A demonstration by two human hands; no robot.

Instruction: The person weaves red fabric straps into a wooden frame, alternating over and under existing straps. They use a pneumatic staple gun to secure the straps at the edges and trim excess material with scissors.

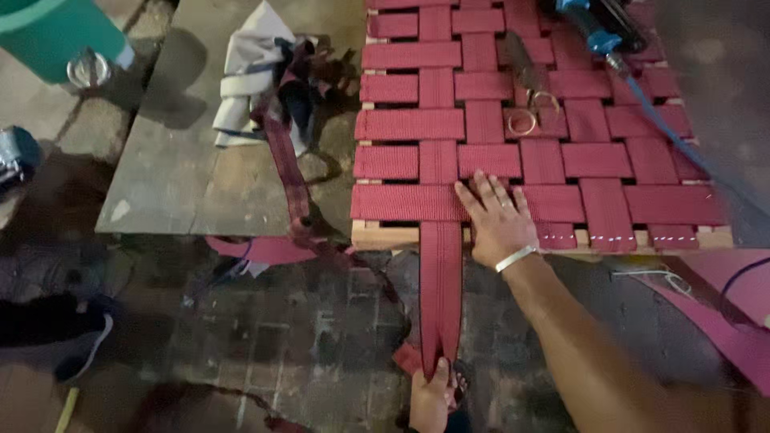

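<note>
**Strap runs straight near-to-far, one hand at each end**

Big picture first: a wooden frame [385,234] covered in woven maroon webbing [521,120] fills the far right of the view. One loose webbing strap [440,289] comes off the frame's near edge and runs toward the viewer, its long axis pretty much near-to-far and drawn straight. The right hand [497,220] lies flat with fingers spread on the weave, just right of where the strap leaves the frame. The left hand [431,401] is at the near end, closed around the strap's tail. Scissors [525,88] and a blue tool [589,28] sit farther back on the weave.
</note>
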